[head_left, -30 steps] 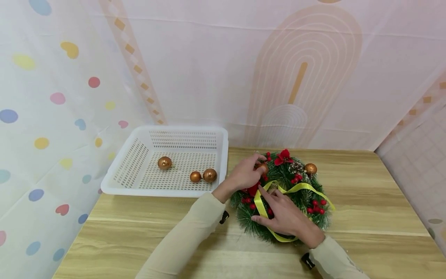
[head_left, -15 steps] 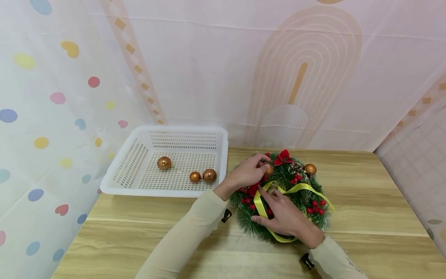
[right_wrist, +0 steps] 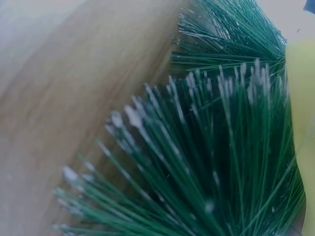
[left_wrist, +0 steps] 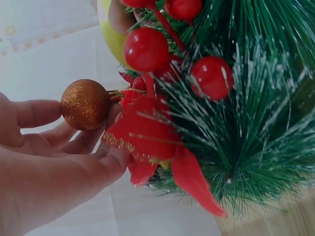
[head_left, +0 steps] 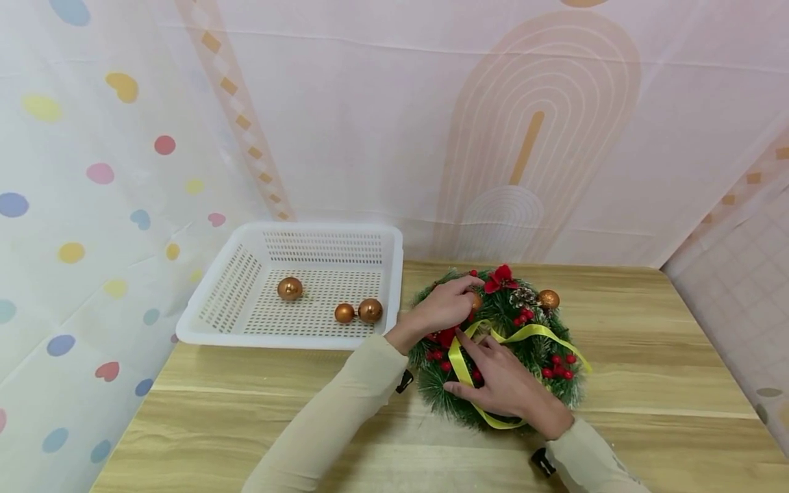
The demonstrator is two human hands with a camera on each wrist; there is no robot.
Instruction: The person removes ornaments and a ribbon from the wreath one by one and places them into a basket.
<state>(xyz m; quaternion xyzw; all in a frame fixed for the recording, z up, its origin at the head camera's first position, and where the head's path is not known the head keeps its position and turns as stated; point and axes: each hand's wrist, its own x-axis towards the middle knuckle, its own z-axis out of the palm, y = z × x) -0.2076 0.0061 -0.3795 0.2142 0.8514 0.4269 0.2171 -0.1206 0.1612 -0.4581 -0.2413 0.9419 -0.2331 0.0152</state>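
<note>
Head view, far left: a white basket (head_left: pixel 283 340) sits on the surface (head_left: pixel 647 383), beside the wreath and apart from it; its raised sides probably serve to stop round things rolling away.
Basket's contents: one copper ball (head_left: pixel 290 289) lies toward the middle, while a smaller ball (head_left: pixel 344 313) and a larger ball (head_left: pixel 370 311) lie near the right wall.
Left hand: this hand (head_left: pixel 444 305) reaches over the wreath's left side, its fingers bent round a glittery bauble (left_wrist: pixel 86 104), seemingly to control where it hangs.
Bauble's cord: a gold cord (left_wrist: pixel 129 91) runs from its cap toward the berries; whether it is tied cannot be told.
Wreath: the green wreath (head_left: pixel 453 407) lies flat under both hands, a placement that likely leaves its decorated face within easy reach.
Right hand: the other hand (head_left: pixel 508 380) rests across the wreath with fingers extended, over the yellow ribbon (head_left: pixel 536 330), gripping nothing visible; its weight probably steadies the wreath.
Wreath's right side: a pinecone (head_left: pixel 522 296) sits just beside another bauble (head_left: pixel 548 300), with red berries (head_left: pixel 557 368) nearer the person.
</note>
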